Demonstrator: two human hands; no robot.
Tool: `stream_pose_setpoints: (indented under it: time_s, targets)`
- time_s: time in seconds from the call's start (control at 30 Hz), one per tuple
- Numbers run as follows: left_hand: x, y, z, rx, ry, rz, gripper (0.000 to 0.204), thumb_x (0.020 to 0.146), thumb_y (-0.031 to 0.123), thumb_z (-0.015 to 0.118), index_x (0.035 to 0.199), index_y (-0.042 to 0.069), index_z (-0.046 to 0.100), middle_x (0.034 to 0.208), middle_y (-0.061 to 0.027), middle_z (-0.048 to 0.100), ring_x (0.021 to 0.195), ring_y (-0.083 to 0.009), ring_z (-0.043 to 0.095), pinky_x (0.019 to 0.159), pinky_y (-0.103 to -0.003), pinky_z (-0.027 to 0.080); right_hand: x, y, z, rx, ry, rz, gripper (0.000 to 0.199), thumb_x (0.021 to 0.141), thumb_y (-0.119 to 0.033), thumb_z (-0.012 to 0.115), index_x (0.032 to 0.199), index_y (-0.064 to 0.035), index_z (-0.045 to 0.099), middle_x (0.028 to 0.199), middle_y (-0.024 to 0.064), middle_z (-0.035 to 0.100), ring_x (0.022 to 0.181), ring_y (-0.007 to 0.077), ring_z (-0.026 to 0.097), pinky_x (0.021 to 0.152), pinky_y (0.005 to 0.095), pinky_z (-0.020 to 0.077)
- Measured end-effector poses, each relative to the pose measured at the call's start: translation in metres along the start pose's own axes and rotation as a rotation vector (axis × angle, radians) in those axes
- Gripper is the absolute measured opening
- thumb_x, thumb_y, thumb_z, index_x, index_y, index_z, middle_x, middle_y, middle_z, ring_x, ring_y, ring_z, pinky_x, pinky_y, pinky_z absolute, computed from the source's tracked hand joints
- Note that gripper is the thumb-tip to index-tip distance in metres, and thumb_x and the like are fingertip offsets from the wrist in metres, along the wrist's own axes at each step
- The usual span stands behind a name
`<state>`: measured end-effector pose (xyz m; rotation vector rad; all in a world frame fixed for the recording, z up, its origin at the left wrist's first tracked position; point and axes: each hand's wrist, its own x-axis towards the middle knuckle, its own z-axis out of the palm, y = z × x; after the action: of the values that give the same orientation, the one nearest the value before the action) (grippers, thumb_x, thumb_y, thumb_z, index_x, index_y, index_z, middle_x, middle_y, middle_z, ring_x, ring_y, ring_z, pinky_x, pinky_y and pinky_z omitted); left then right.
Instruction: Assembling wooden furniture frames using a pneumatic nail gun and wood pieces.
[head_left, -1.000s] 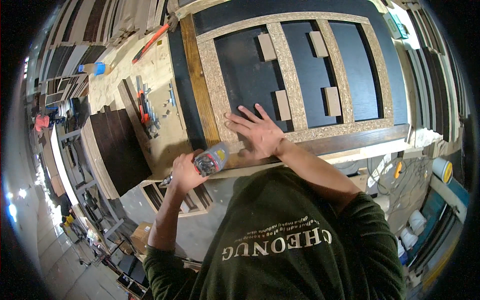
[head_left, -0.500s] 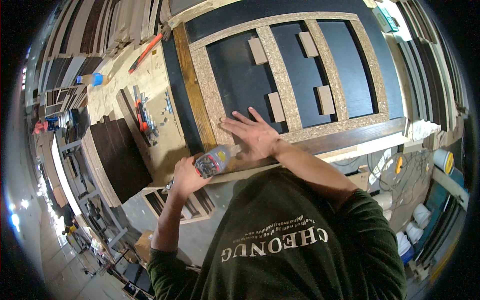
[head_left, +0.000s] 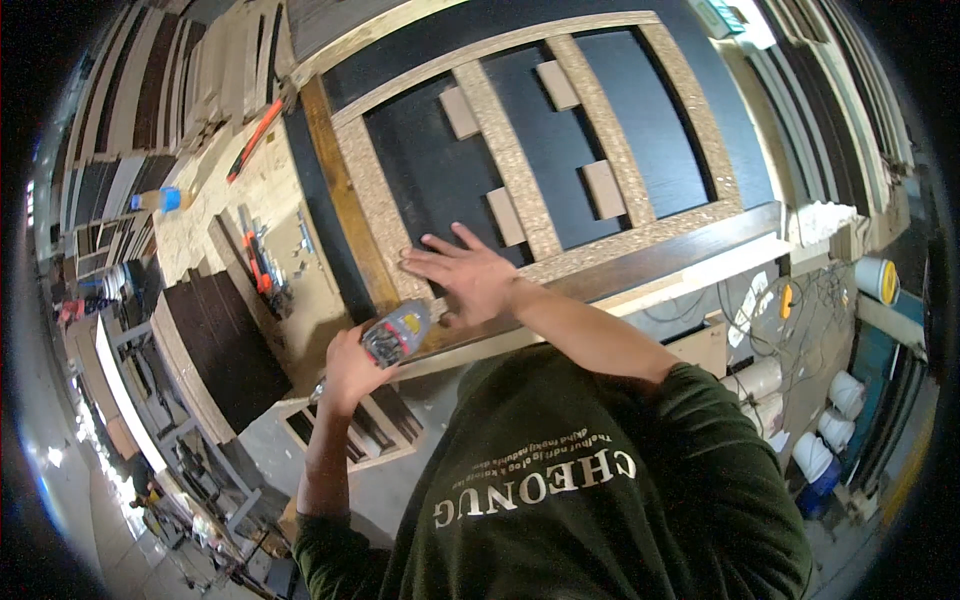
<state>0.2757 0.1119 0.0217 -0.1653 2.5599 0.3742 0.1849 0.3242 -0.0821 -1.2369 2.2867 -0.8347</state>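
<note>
Since the frame one second back, both hands sit slightly lower and left in view; this looks like head motion, because their pose on the work is unchanged. Left hand (head_left: 350,368) stays wrapped around a grey tool (head_left: 396,332) with a red and yellow label, nose aimed at the near left corner of the frame. Tool kind: cannot tell for sure, possibly a nailer.

Left of the work: a bottle with a blue cap (head_left: 160,199) stands on the dusty side bench (head_left: 215,215); contents cannot be seen. A long orange tool (head_left: 253,139) lies further back, and an orange-handled tool with small loose parts (head_left: 262,270) lies nearer. A dark board (head_left: 228,335) leans below.

Centre: right hand (head_left: 462,277) is flat, fingers spread, pressing on the chipboard frame (head_left: 515,160) at its near left corner. The frame lies on a black panel (head_left: 430,170) on the bench. Four small blocks (head_left: 505,216) sit between the slats.

Progress, judged: frame laid out, slats and blocks in place; fixing is at the near left corner. No fasteners can be made out, so how many joints are done cannot be told.

Right: white tubs (head_left: 872,278) stand on the floor, one with a yellow lid; a blue drum (head_left: 815,487) stands below. Contents hidden.
</note>
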Motion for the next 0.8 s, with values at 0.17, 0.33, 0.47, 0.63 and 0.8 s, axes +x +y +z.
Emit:
stream_pose_setpoints:
  time_s: [0.17,0.33,0.47,0.63,0.8]
  targets:
    - [-0.037,-0.026,0.034,-0.156,0.248,-0.152,0.050,0.063,0.026,0.080,0.100,-0.002,0.064,0.093,-0.0211,0.066,0.088,-0.0355,0.064,0.079,-0.043,0.050,-0.014,0.000,-0.001,0.028,0.035,-0.190,0.083,0.073,-0.036,0.066,0.144,-0.0139,0.030,0.152,0.0072,0.025,0.141,0.0265,0.021,0.114,0.0537,0.0104]
    - [-0.044,0.067,0.014,-0.637,0.158,0.071,0.034,0.070,0.020,0.076,0.093,-0.003,0.066,0.082,-0.0153,0.069,0.077,-0.0276,0.068,0.070,-0.035,0.052,-0.097,0.071,-0.072,-0.130,0.433,-0.111,0.067,0.067,-0.031,0.069,0.128,-0.0131,0.050,0.144,0.0104,0.037,0.133,0.0308,0.034,0.108,0.0567,0.0233]
    - [-0.028,0.080,0.058,-0.383,0.288,0.029,0.053,0.062,0.027,0.082,0.100,-0.002,0.061,0.095,-0.0175,0.065,0.089,-0.0298,0.065,0.080,-0.038,0.050,-0.142,0.145,-0.138,-0.237,0.469,0.352,0.066,0.078,-0.042,0.060,0.136,-0.0144,0.042,0.147,0.0095,0.033,0.140,0.0298,0.024,0.112,0.0563,0.0166]
    - [0.013,0.137,0.046,-0.216,0.211,-0.007,0.047,0.062,0.025,0.082,0.097,0.000,0.064,0.087,-0.0168,0.068,0.084,-0.0303,0.067,0.073,-0.037,0.053,-0.164,0.205,-0.160,-0.236,0.147,0.315,0.073,0.082,-0.050,0.058,0.142,-0.0152,0.035,0.152,0.0043,0.027,0.142,0.0237,0.019,0.114,0.0528,0.0137]
    - [0.024,0.156,0.049,-0.113,0.267,-0.019,0.044,0.061,0.025,0.081,0.095,0.001,0.066,0.085,-0.0181,0.068,0.082,-0.0318,0.068,0.069,-0.038,0.054,-0.168,0.223,-0.152,-0.144,0.151,0.235,0.074,0.081,-0.051,0.060,0.142,-0.0158,0.037,0.152,0.0033,0.026,0.143,0.0250,0.014,0.114,0.0544,0.0092]
